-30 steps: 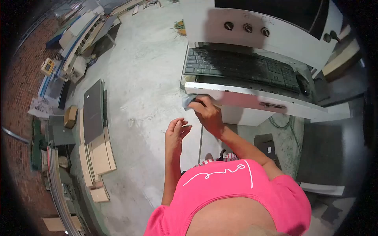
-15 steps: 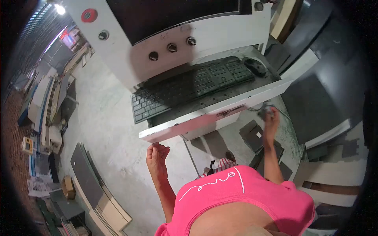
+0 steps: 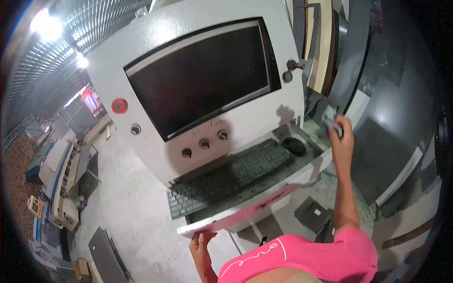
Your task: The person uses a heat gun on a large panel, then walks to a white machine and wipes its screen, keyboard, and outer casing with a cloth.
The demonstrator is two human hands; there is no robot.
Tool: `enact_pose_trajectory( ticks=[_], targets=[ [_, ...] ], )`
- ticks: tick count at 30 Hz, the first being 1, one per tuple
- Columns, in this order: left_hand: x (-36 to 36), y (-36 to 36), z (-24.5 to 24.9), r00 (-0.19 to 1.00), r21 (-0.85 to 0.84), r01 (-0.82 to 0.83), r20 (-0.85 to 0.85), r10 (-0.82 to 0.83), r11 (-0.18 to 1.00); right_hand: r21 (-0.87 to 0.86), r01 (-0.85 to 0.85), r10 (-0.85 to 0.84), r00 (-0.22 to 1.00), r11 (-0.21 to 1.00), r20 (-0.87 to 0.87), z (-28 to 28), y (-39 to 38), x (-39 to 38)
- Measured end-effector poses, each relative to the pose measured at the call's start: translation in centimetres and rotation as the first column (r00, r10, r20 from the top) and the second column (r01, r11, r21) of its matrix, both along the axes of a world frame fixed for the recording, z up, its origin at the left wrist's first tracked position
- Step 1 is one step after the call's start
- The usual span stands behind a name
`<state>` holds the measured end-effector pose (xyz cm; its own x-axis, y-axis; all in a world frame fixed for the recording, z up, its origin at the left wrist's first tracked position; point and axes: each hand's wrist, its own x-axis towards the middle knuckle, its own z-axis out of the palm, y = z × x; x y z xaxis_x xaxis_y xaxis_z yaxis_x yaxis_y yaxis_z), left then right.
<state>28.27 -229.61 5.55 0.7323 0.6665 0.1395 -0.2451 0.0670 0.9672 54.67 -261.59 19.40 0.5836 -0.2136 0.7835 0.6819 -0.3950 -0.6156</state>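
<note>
A white machine console (image 3: 141,61) stands in front of me with a dark screen (image 3: 203,75), three knobs and a red button (image 3: 119,105). Its pull-out tray (image 3: 236,214) carries a black keyboard (image 3: 231,177) and a black mouse (image 3: 294,145). My right hand (image 3: 340,129) is raised at the console's right side, shut on a small grey cloth (image 3: 330,115). Low down, my left hand (image 3: 202,245) hangs just under the tray's front left corner, fingers loosely curled, nothing in it.
Dark sheet panels (image 3: 382,155) lean at the right. Flat boards (image 3: 106,254) are stacked on the concrete floor at lower left. Workshop machines (image 3: 63,174) line the left side. Small dark boxes (image 3: 314,214) lie on the floor under the tray.
My right hand carried the cloth from the tray's front left edge along to its right end, then up beside the console. My view tilted up to the screen. The left hand dropped lower.
</note>
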Motion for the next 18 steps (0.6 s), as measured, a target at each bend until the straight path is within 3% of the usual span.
enact_pose_trajectory(
  ticks=[3, 5, 7, 8, 11, 12, 15, 18],
  targets=[
    [0.2, -0.7, 0.2, 0.999, -0.005, -0.052, 0.004, 0.052, 0.999, -0.156, 0.021, 0.013, 0.977, 0.988, 0.213, 9.3, 0.6, 4.0],
    [0.5, -1.6, 1.0, 0.998, 0.010, -0.069, -0.006, 0.069, 0.998, -0.156, -0.028, 0.084, 0.926, 0.987, 0.367, 14.2, 1.6, 8.6],
    [0.8, -2.8, 2.2, 0.987, -0.161, -0.158, 0.013, 0.162, 0.974, -0.190, -0.007, 0.092, 0.893, 0.982, 0.441, 18.5, 2.6, 13.9],
    [0.5, -2.2, 0.9, 0.993, -0.080, -0.117, 0.015, 0.119, 0.990, -0.180, 0.050, 0.028, 0.914, 0.982, 0.404, 20.2, 3.3, 16.0],
    [0.7, -2.0, -0.3, 0.990, -0.047, -0.128, 0.050, 0.130, 0.991, -0.162, 0.252, -0.185, 0.921, 0.954, 0.343, 24.2, 5.0, 23.2],
    [0.8, -2.3, 0.0, 0.985, -0.057, -0.157, 0.067, 0.161, 0.986, -0.086, 0.265, -0.206, 0.883, 0.960, 0.422, 25.0, 5.2, 27.4],
    [0.7, -3.0, 0.9, 0.979, -0.092, -0.192, 0.054, 0.197, 0.977, -0.048, 0.270, -0.247, 0.930, 0.962, 0.273, 27.1, 7.7, 28.2],
    [0.6, -2.9, -0.6, 0.971, -0.135, -0.212, 0.083, 0.224, 0.968, -0.078, 0.289, -0.245, 0.902, 0.954, 0.356, 26.8, 13.9, 22.7]
  ],
)
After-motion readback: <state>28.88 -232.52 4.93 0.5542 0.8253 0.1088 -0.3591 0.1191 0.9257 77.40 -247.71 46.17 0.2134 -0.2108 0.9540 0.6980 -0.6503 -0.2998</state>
